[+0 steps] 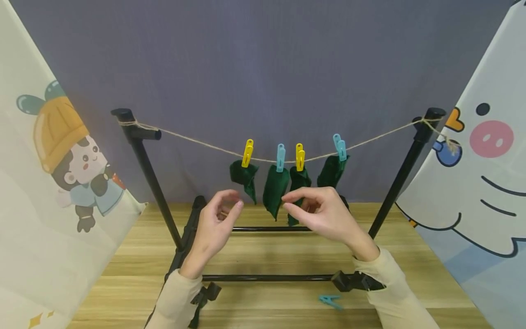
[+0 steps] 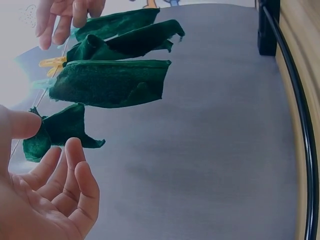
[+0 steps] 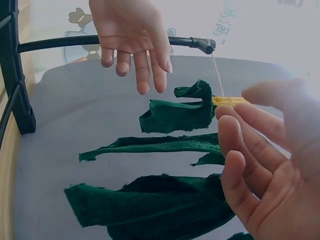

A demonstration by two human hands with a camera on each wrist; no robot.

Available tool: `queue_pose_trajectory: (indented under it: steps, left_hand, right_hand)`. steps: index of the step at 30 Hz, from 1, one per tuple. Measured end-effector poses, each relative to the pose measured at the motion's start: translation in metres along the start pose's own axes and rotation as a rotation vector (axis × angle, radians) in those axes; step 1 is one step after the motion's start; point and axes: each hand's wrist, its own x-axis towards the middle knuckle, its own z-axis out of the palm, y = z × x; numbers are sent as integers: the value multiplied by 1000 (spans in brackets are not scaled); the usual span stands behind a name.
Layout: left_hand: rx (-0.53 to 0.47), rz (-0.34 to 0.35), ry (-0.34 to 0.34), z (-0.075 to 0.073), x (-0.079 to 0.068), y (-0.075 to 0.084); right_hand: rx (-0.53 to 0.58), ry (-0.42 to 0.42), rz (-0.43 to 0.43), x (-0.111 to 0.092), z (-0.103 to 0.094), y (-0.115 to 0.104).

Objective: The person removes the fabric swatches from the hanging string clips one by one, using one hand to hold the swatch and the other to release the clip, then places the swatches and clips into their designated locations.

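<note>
Several dark green cloth pieces hang from a thin string (image 1: 197, 140) by yellow and blue clothespins. A yellow clothespin (image 1: 247, 153) holds the leftmost cloth (image 1: 241, 172), which is folded and twisted. Beside it, a blue clothespin (image 1: 281, 158) bears a flatter cloth (image 1: 274, 189). Another yellow clothespin (image 1: 300, 158) and a blue clothespin (image 1: 340, 148) hold the two on the right. My left hand (image 1: 215, 224) is just below and left of the leftmost cloth, fingers loosely bent, holding nothing. My right hand (image 1: 328, 212) partly hides the third cloth (image 1: 297, 178); its thumb and fingertips stand apart, with nothing between them.
The string is tied between two black posts, left (image 1: 149, 178) and right (image 1: 400, 183), of a frame with low crossbars (image 1: 267, 278). A loose blue clothespin (image 1: 330, 301) lies on the wooden table (image 1: 267, 308). Printed cartoon panels flank both sides; a grey backdrop (image 1: 263, 68) stands behind.
</note>
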Motion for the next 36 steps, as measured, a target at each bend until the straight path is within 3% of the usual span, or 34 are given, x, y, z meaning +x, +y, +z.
queue_pose_trajectory:
  steps: [9, 26, 36]
  left_hand:
    - [-44, 33, 22, -2, 11, 4]
    - [-107, 44, 77, -1, 23, 11]
    - [-127, 28, 77, -2, 25, 23]
  right_hand:
    - [2, 43, -32, 13, -2, -8]
    - [10, 182, 29, 34, 1, -24]
    - [-44, 126, -19, 46, 2, -34]
